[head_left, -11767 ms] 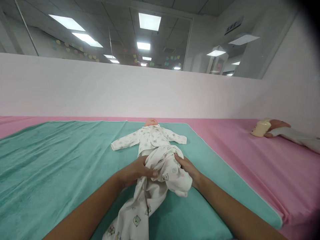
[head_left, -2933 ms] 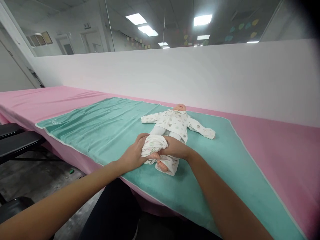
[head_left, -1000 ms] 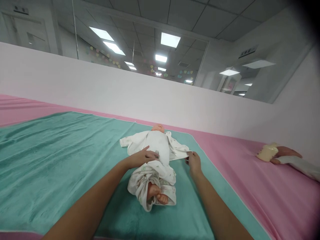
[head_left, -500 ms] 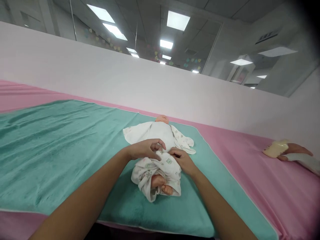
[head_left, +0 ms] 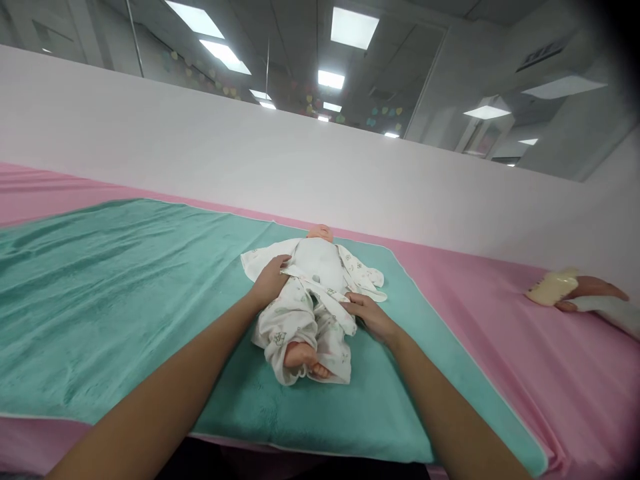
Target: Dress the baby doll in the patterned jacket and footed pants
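A baby doll (head_left: 323,233) lies on its back on a teal blanket (head_left: 150,300), its head towards the wall. Its white printed top (head_left: 363,272) is spread wide at the sides, over a plain white torso. White printed trousers (head_left: 287,320) cover the legs, and the bare feet (head_left: 300,355) stick out at the near end. At the doll's waist, my left hand (head_left: 271,280) is closed on the waistband, its fingertips partly hidden by cloth. My right hand (head_left: 369,313) pinches the trousers' edge on the other side, beside the hip.
Pink cloth (head_left: 500,313) runs under and around the blanket. A pale wall (head_left: 300,173) with a glass or mirrored band above stands behind. Far right lies a pale yellow object (head_left: 553,288), with a tan and white shape against it that I cannot make out.
The bunched trousers have been drawn up and spread towards the doll's waist, showing more of the legs' cloth. My left hand has moved away from me and outwards; my right stays near the hip.
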`<state>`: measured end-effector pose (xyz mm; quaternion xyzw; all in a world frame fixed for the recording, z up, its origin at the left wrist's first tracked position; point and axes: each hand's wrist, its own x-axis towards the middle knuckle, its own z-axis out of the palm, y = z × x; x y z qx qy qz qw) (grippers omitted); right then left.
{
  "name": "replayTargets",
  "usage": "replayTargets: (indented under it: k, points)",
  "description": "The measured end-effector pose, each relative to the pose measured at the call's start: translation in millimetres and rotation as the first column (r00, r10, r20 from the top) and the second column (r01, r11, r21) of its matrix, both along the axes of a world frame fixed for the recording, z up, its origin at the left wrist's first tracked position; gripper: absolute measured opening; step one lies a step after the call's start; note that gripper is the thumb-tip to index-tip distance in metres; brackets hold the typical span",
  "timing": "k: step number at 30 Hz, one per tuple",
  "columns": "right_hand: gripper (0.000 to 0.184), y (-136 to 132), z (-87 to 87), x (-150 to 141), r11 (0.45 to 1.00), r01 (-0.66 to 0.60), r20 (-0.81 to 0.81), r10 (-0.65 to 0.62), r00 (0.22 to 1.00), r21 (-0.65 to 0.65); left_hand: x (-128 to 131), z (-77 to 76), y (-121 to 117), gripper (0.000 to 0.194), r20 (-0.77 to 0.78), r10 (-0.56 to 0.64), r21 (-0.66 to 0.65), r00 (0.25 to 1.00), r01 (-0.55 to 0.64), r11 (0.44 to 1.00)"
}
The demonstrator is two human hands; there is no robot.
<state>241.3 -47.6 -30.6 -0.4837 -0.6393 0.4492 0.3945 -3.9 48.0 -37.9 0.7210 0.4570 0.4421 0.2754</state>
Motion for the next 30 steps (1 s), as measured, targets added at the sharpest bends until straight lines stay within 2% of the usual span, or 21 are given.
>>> replayTargets:
  k: [3, 5, 6, 8, 10, 11, 13, 16, 19, 22, 23, 25, 27, 28, 30]
  points:
    - [0.030, 10.9, -6.5, 8.4, 0.998, -0.006, -0.047, 0.003, 0.999, -0.058, -1.3, -5.9, 4.1, 0.048, 0.003, -0.078, -0.052, 0.997, 0.078, 0.996]
    - [0.027, 19.4, -11.0, 5.6, 0.996, 0.084, 0.038, -0.085, 0.996, 0.028, -1.8, -7.6, 6.5, 0.047, -0.006, -0.096, -0.030, 0.995, 0.096, 0.995]
    - [0.026, 23.1, -13.1, 2.2, 0.982, 0.139, 0.093, -0.152, 0.984, 0.125, -1.8, -7.9, 8.0, 0.046, -0.007, -0.100, -0.024, 0.995, 0.100, 0.995]
    - [0.023, 28.4, -16.6, -5.8, 0.901, 0.212, 0.167, -0.292, 0.942, 0.379, -1.2, -7.4, 11.4, 0.042, 0.003, -0.104, -0.021, 0.995, 0.104, 0.994]
    - [0.019, 30.8, -18.6, -11.2, 0.783, 0.213, 0.189, -0.386, 0.903, 0.584, 0.9, -5.5, 14.3, 0.036, 0.008, -0.089, -0.019, 0.996, 0.090, 0.996]
    - [0.018, 31.6, -18.9, -11.9, 0.739, 0.200, 0.195, -0.411, 0.890, 0.643, 2.7, -4.2, 15.4, 0.033, 0.005, -0.077, -0.011, 0.997, 0.077, 0.997]
    - [0.015, 34.4, -18.0, -9.7, 0.711, 0.181, 0.215, -0.429, 0.877, 0.680, 7.3, -1.0, 17.7, 0.030, -0.009, -0.054, 0.014, 0.999, 0.054, 0.998]
    - [0.012, 47.2, -12.7, -2.8, 0.739, 0.224, 0.225, -0.455, 0.862, 0.635, 16.6, 3.1, 23.7, 0.025, -0.011, -0.046, 0.035, 0.999, 0.046, 0.998]
    - [0.014, 73.2, -5.9, 0.7, 0.755, 0.370, 0.176, -0.532, 0.828, 0.541, 26.1, 3.7, 34.1, 0.020, 0.040, -0.066, 0.011, 0.997, 0.066, 0.998]
    - [0.018, 104.7, -5.7, 1.9, 0.757, 0.496, 0.068, -0.573, 0.817, 0.426, 29.6, 1.4, 43.3, 0.023, 0.195, -0.107, -0.129, 0.975, 0.134, 0.983]
    - [0.019, 113.6, -7.8, 2.8, 0.762, 0.517, 0.039, -0.574, 0.818, 0.390, 28.7, 0.9, 44.8, 0.025, 0.280, -0.147, -0.204, 0.949, 0.209, 0.957]
    - [0.021, 126.0, -13.8, 5.4, 0.780, 0.536, 0.011, -0.569, 0.822, 0.323, 24.5, 1.5, 45.5, 0.029, 0.469, -0.245, -0.310, 0.848, 0.418, 0.854]
    - [0.022, 129.7, -19.6, 8.3, 0.810, 0.531, -0.014, -0.546, 0.838, 0.248, 19.5, 4.1, 44.4, 0.030, 0.617, -0.308, -0.321, 0.724, 0.590, 0.741]
    - [0.023, 128.7, -21.4, 9.4, 0.824, 0.523, -0.025, -0.531, 0.847, 0.217, 17.6, 5.7, 43.8, 0.030, 0.663, -0.319, -0.311, 0.677, 0.637, 0.706]
    - [0.023, 123.0, -22.1, 10.0, 0.857, 0.487, -0.076, -0.481, 0.873, 0.171, 15.8, 8.4, 43.0, 0.028, 0.695, -0.309, -0.297, 0.649, 0.650, 0.700]
